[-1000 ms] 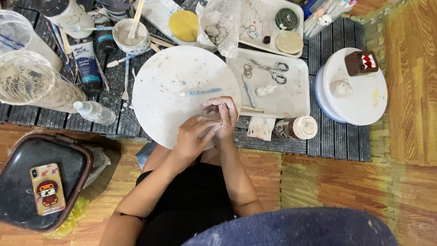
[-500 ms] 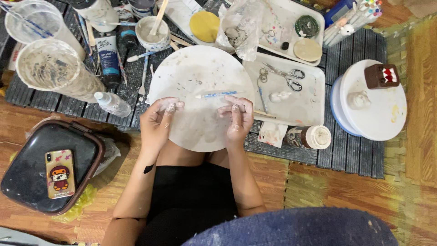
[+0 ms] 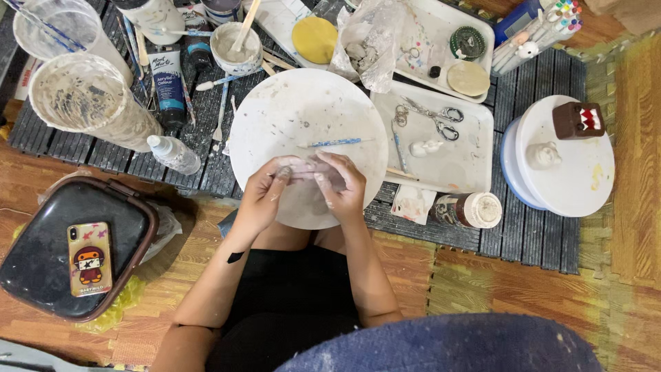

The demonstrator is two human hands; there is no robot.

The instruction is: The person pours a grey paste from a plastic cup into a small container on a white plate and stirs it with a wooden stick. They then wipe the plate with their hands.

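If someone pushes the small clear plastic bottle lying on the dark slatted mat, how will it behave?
The small clear plastic bottle lies on its side, so it would probably roll. It looks light. The grooves of the dark slatted mat may stop it.

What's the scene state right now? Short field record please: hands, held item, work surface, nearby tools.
left hand: left hand gripping one end of a small pale grey lump of clay
right hand: right hand pinching the lump's other end
work surface: round white clay-smeared board
on board: thin blue-handled modelling tool, untouched
right of board: white rectangular tray with metal scissors
far right: white round turntable bearing a brown block figure
left, on the floor: phone in a cartoon case on a dark lid
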